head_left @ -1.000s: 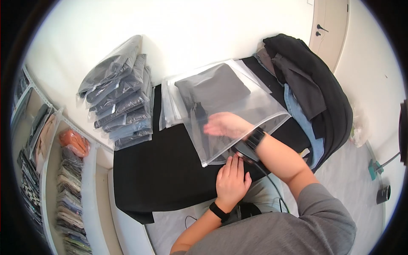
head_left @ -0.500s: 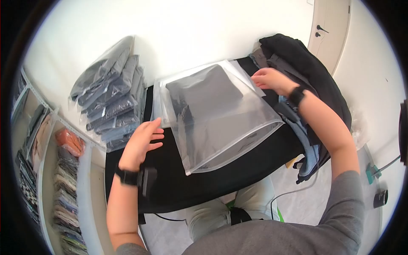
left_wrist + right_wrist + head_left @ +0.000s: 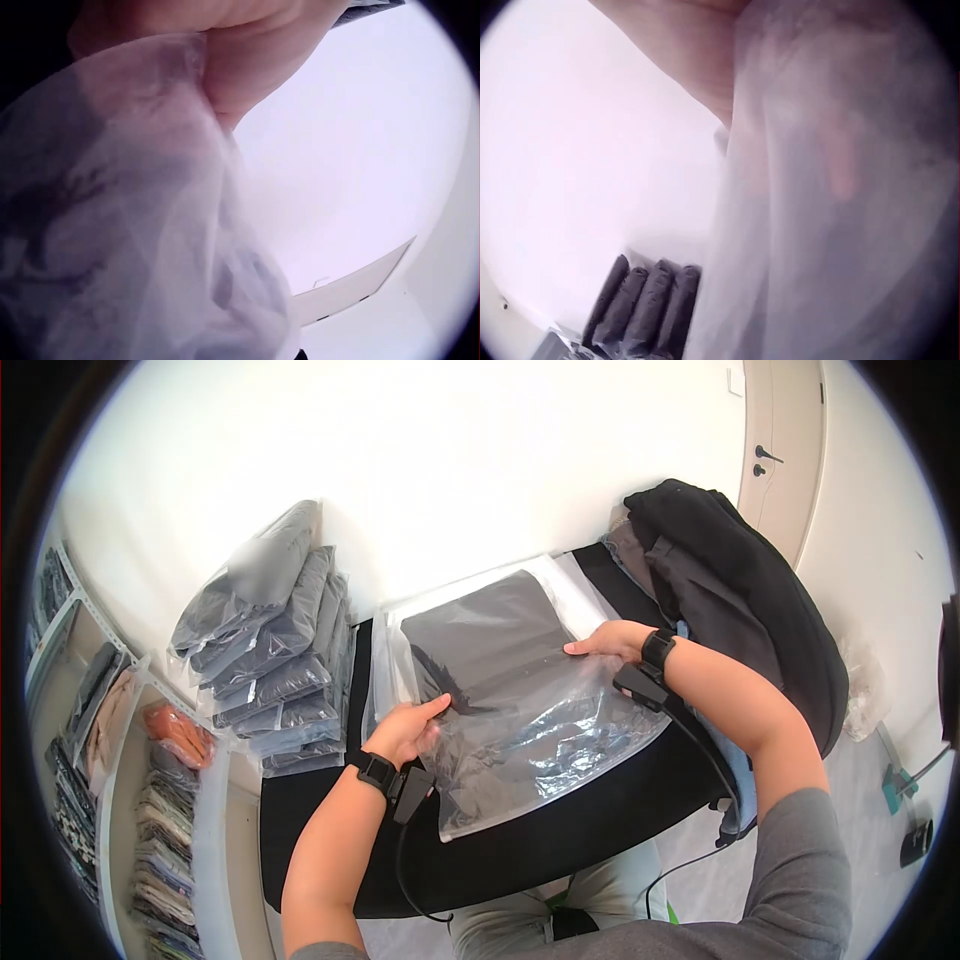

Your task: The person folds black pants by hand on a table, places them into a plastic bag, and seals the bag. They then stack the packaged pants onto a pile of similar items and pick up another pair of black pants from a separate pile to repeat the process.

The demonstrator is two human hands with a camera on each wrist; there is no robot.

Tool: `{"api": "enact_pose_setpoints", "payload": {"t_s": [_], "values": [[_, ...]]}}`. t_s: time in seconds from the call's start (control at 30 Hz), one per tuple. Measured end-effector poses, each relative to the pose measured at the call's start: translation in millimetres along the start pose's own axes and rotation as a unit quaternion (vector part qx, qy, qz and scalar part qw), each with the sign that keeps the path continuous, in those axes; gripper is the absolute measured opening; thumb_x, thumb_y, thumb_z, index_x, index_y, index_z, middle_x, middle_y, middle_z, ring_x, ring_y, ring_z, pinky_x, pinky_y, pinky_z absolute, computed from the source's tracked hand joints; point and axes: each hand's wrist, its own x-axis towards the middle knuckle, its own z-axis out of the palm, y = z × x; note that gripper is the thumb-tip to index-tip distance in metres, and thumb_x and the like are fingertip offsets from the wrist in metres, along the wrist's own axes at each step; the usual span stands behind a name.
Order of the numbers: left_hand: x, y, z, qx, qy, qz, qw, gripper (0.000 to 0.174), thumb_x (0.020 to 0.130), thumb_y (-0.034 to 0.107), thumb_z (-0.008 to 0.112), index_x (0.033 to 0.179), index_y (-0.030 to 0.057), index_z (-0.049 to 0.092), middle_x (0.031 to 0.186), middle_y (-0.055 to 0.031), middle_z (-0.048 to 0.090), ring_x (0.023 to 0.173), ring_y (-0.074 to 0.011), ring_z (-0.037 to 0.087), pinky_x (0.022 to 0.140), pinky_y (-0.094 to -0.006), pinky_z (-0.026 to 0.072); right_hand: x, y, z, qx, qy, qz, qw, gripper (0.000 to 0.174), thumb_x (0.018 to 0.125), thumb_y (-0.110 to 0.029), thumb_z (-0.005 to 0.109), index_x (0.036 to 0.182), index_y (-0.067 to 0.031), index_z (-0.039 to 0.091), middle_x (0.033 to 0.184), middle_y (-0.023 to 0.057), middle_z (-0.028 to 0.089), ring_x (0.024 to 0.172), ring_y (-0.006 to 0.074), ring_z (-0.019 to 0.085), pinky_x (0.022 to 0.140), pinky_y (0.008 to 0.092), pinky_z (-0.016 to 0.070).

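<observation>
Black-covered table (image 3: pixel 330 830), white wall (image 3: pixel 450 450) behind: both hands have just closed in on the bag.

Half a second back the left hand (image 3: pixel 405 728) lay flat on the table beside it, and the right hand (image 3: pixel 603 640) was off toward the clothes pile (image 3: pixel 740 580) at the table's right end. Now each one grips a side edge of the clear plastic bag (image 3: pixel 540 730), with the plastic pinched between thumb and fingers. Looks to me like the stuffing part is done and it's being handled as a finished pack. The bag sits mid-table, crinkly and shiny, with a dark folded garment (image 3: pixel 480 635) filling most of it. More bagged ones (image 3: pixel 285 650) are stacked at the table's left end.
</observation>
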Motion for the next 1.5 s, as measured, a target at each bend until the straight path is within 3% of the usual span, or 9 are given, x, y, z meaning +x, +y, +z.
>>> {"api": "enact_pose_setpoints", "payload": {"t_s": [0.5,0.8,0.87,0.93,1.0,1.13,1.2,1.27,1.5], "values": [[-99,-8,9,-0.083,-0.066,0.179,0.978,0.014,0.091,0.015,0.06,0.101,0.0065,0.057,0.073,0.0058,0.054,0.05,-0.0026,0.043,0.043,-0.0177,0.0334,-139,28,53,0.225,0.011,-0.299,0.927,0.042,0.089,-0.001,0.059,0.128,0.0032,0.042,0.103,0.0168,0.066,0.089,0.017,0.066,0.076,0.0285,0.0545],[-199,-120,-58,0.013,-0.019,0.057,0.998,0.036,0.091,0.015,0.061,0.124,0.0029,0.053,0.092,-0.0065,0.057,0.066,-0.0097,0.057,0.058,-0.0187,0.047,-223,205,69,0.171,0.069,-0.19,0.964,0.034,0.093,-0.013,0.059,0.123,-0.0013,0.048,0.097,0.007,0.066,0.064,0.0072,0.058,0.056,0.0195,0.0454],[-190,-145,-63,0.256,0.104,0.347,0.896,0.054,0.081,0.002,0.066,0.132,0.0071,0.049,0.116,-0.0106,0.055,0.084,-0.0142,0.061,0.069,-0.0245,0.0514,-213,218,75,0.026,0.231,-0.36,0.904,0.045,0.084,-0.004,0.066,0.125,-0.0044,0.05,0.115,0.0105,0.061,0.098,0.018,0.062,0.078,0.027,0.0496],[-195,-128,-48,0.383,0.106,0.378,0.836,0.071,0.07,-0.005,0.071,0.135,0.0116,0.048,0.137,-0.0126,0.045,0.112,-0.0237,0.056,0.088,-0.0333,0.0491,-217,193,81,-0.292,0.316,-0.498,0.753,0.061,0.073,-0.002,0.073,0.128,-0.0046,0.048,0.131,0.0151,0.052,0.118,0.0286,0.053,0.095,0.0345,0.0435],[-190,-120,-42,0.531,0.054,0.522,0.665,0.072,0.068,0.0,0.074,0.134,0.0116,0.049,0.145,-0.0136,0.038,0.128,-0.0313,0.045,0.101,-0.0395,0.0397,-203,186,84,-0.311,0.288,-0.585,0.691,0.068,0.067,-0.007,0.077,0.129,-0.0076,0.05,0.138,0.0143,0.047,0.126,0.0321,0.046,0.102,0.0428,0.0357],[-194,-104,-33,0.593,-0.052,0.535,0.6,0.055,0.069,0.002,0.074,0.122,0.0101,0.059,0.139,-0.0059,0.049,0.132,-0.0293,0.04,0.106,-0.0434,0.0345,-206,159,85,-0.414,0.196,-0.613,0.644,0.043,0.076,-0.013,0.072,0.117,-0.009,0.061,0.13,0.0089,0.057,0.124,0.0297,0.049,0.101,0.043,0.0354],[-198,-104,-34,0.575,-0.064,0.512,0.635,0.044,0.076,0.002,0.068,0.118,0.0107,0.062,0.13,-0.0034,0.057,0.131,-0.0275,0.042,0.107,-0.0439,0.0335,-204,155,81,-0.436,0.123,-0.601,0.659,0.033,0.079,-0.015,0.069,0.111,-0.0093,0.066,0.125,0.0071,0.061,0.122,0.0289,0.051,0.101,0.0423,0.0355],[-196,-106,-44,0.494,-0.09,0.469,0.727,0.027,0.085,0.008,0.06,0.112,0.0079,0.065,0.119,-0.0081,0.063,0.12,-0.0258,0.054,0.101,-0.0389,0.0404,-200,161,73,-0.275,0.052,-0.532,0.799,0.022,0.084,-0.016,0.064,0.105,-0.0083,0.07,0.115,0.0053,0.066,0.119,0.0272,0.054,0.102,0.0406,0.0348],[-197,-115,-34,0.26,-0.102,0.336,0.899,0.034,0.099,0.022,0.045,0.093,-0.0038,0.067,0.093,-0.0132,0.07,0.081,-0.0187,0.067,0.076,-0.0292,0.0509,-200,167,76,-0.043,0.023,-0.452,0.891,0.026,0.092,-0.019,0.058,0.103,0.0026,0.067,0.102,0.0107,0.068,0.093,0.0158,0.061,0.081,0.029,0.0495]]}}
